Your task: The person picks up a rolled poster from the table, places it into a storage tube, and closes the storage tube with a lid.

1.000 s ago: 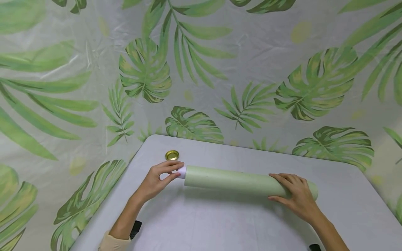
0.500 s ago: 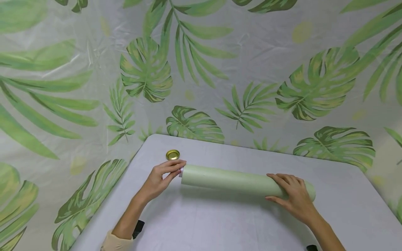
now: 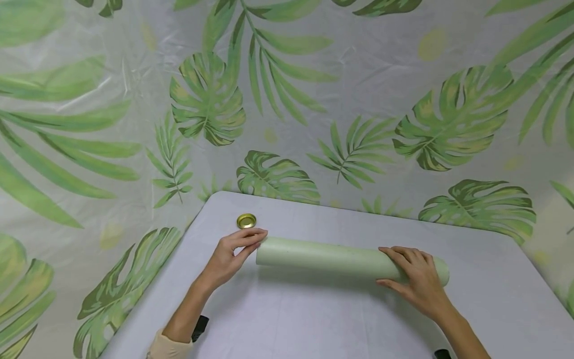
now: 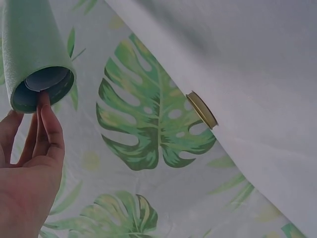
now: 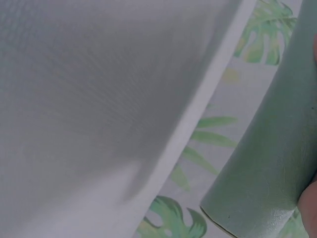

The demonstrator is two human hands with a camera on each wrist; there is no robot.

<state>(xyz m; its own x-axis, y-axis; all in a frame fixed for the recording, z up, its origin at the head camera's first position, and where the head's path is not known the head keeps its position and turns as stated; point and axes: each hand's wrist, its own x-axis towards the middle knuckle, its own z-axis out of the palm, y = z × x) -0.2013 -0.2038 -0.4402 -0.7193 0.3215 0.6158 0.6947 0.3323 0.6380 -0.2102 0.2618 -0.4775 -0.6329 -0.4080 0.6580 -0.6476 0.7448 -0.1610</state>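
A pale green cardboard tube (image 3: 323, 255) is held level above the white table (image 3: 305, 319). My right hand (image 3: 420, 283) grips it near its right end, fingers over the top and thumb underneath. At the left, open end is my left hand (image 3: 227, 257). In the left wrist view, a fingertip (image 4: 44, 99) reaches inside the mouth and touches the edge of a rolled white sheet (image 4: 48, 80), while another digit lies against the rim. The roll sits within the tube and is hidden in the head view. Behind my left hand, a gold metal lid (image 3: 246, 221) rests on the table.
A leaf-patterned plastic sheet (image 3: 287, 134) rises behind the table's rounded far edge. The lid lies near the far left corner. Dark straps (image 3: 200, 328) sit at both wrists.
The white roll has slid into the tube, its sticking-out end no longer visible from above. The tube has shifted slightly left with my right hand; my left fingers followed the roll to the rim.
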